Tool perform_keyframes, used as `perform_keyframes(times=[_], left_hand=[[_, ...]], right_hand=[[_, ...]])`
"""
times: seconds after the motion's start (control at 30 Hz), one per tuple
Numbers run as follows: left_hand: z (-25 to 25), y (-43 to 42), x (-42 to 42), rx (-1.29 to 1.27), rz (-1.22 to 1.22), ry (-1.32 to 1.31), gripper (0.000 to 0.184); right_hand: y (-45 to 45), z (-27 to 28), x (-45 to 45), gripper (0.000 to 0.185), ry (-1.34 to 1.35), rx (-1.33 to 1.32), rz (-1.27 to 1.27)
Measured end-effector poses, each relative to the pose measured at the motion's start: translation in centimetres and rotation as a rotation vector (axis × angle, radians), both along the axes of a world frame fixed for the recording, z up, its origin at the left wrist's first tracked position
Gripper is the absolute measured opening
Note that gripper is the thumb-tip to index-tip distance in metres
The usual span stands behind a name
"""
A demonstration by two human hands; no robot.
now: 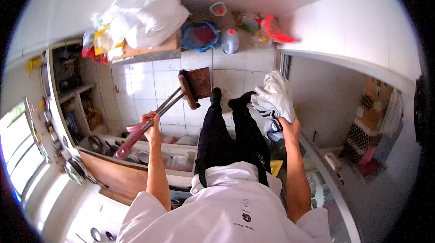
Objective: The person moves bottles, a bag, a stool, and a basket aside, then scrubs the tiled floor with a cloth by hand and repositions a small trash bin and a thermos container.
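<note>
My left hand (152, 125) is closed round the handles of a broom (186, 89) and a long-handled dustpan (202, 82), side by side. Their pink grips stick out behind the fist, and the brown broom head lies against the dark red pan, low over the tiles. In my right hand (290, 129) is a bunched bundle of white clothes (275, 97) with some dark stripes, hanging in front of the right leg. The fingers under the cloth are partly hidden.
White floor tiles (136, 80) spread ahead of my feet. Along the far wall are a large white plastic bag (145, 16), a blue bag (199, 36), a plastic jug (230, 43) and a red basin (277, 30). A drawer (181, 159) with dishes stands left; a glass-topped counter (324, 175) right.
</note>
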State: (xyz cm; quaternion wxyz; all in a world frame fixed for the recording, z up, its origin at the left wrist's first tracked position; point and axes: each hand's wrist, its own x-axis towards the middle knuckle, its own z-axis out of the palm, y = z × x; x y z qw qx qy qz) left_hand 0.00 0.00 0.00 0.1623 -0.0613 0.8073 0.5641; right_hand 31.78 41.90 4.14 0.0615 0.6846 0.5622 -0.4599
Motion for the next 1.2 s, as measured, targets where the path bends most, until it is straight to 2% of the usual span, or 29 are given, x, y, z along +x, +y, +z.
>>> perform_keyframes(times=[0.07,0.1,0.13,0.17,0.2,0.27,0.3,0.33,0.43,0.47,0.57,0.6,0.67,0.77,0.9,0.97,1.0,1.03,1.07,1.1,1.17,1.2], left_hand=[[0.2,-3.6,2.4,0.027,0.225,0.048,0.019],[-7.7,-1.9,7.2,0.228,0.320,-0.170,0.019],[-5.3,-8.2,1.9,0.198,0.386,-0.033,0.020],[-5.2,-11.9,0.6,0.220,0.457,0.023,0.020],[-4.7,-16.1,0.6,0.200,0.497,0.030,0.020],[-2.8,-20.1,0.9,0.104,0.630,0.031,0.018],[-3.6,-20.9,1.5,0.078,0.712,0.028,0.018],[-4.2,-21.9,2.3,0.081,0.813,-0.003,0.017],[-6.7,-26.6,6.4,0.280,0.924,0.015,0.016],[-6.9,-27.5,6.8,0.259,1.000,-0.006,0.014],[-10.2,-32.7,9.6,0.410,1.032,-0.026,0.013],[-8.7,-31.6,9.6,0.317,1.005,-0.012,0.011],[-8.5,-31.7,10.9,0.293,1.017,-0.045,0.012],[-6.6,-30.6,10.4,0.157,1.072,-0.086,0.026],[-10.9,-26.1,11.6,0.154,1.221,-0.415,0.053],[-12.4,-15.5,9.7,-0.014,0.785,-0.506,0.072],[-13.9,-6.7,9.7,-0.088,0.540,-0.501,0.089],[-16.2,-2.5,9.6,0.026,0.267,-0.489,0.104],[-18.5,1.9,9.2,-0.114,-0.151,-0.211,0.121],[-19.7,6.2,7.4,-0.202,-0.451,0.056,0.129],[-21.3,13.1,4.9,-0.481,-0.728,0.096,0.131],[-23.6,15.0,4.6,-0.503,-0.760,0.137,0.130]], right_hand=[[2.0,-2.1,3.1,0.065,0.106,0.007,0.076],[3.7,7.2,3.3,0.065,-0.072,0.203,0.083],[1.2,2.1,0.9,0.063,-0.015,0.131,0.128],[0.9,-0.1,0.8,0.062,-0.034,0.122,0.183],[-0.7,1.3,-1.6,0.058,0.015,0.119,0.159],[-1.0,1.1,-2.3,0.056,0.090,0.091,0.236],[-0.3,1.2,-2.2,0.055,0.114,0.099,0.275],[0.1,1.6,-2.5,0.056,0.017,0.112,0.338],[0.5,2.7,-3.2,0.055,-0.064,0.133,0.438],[0.8,2.2,-3.9,0.055,-0.027,0.128,0.465],[1.4,1.7,-8.3,0.054,-0.025,0.087,0.619],[2.4,-0.5,-8.2,0.056,-0.044,0.084,0.684],[2.9,-3.4,-11.2,0.058,0.017,0.043,0.839],[3.0,-9.5,-16.8,0.063,0.144,0.057,1.129],[0.8,-18.3,-20.5,0.069,0.211,0.151,1.394],[-1.4,-21.4,-23.0,0.069,0.222,0.072,1.441],[-1.0,-22.8,-22.2,0.068,0.251,0.080,1.490],[-1.8,-24.4,-23.0,0.067,0.306,0.030,1.510],[-2.4,-26.1,-23.8,0.067,0.351,-0.027,1.529],[-3.1,-28.3,-24.6,0.066,0.405,-0.077,1.548],[-4.2,-32.9,-25.7,0.067,0.544,-0.215,1.606],[-4.6,-33.3,-26.3,0.065,0.508,-0.333,1.614]])
